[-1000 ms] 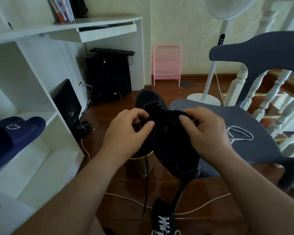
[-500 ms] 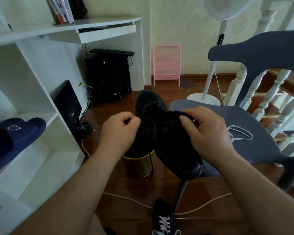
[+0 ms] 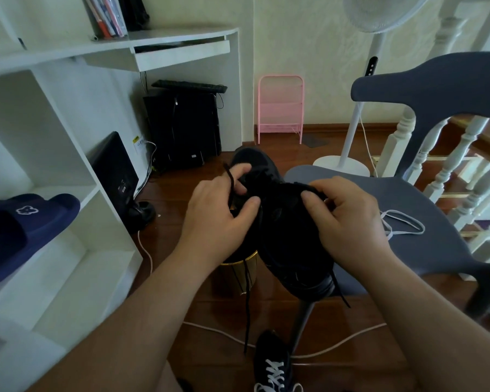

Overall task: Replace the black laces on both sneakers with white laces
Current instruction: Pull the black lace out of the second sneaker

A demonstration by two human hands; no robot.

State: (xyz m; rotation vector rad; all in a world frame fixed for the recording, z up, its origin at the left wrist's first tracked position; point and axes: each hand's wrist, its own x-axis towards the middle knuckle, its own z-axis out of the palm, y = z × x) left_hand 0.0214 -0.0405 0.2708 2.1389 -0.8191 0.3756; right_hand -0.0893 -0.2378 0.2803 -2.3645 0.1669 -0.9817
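A grey chair (image 3: 393, 210) stood just right of the work, a white shelf unit (image 3: 68, 222) well to the left, leaving open room between. The black sneaker (image 3: 289, 236) was held up over the chair's front edge. The right hand (image 3: 348, 219) gripped its collar; the left hand (image 3: 218, 219) pinched the black lace (image 3: 232, 183), apparently mid-unthreading. Next, probably, drawing it free (the white lace (image 3: 402, 223) waited on the seat). The other sneaker (image 3: 272, 363) on the floor already had white lacing.
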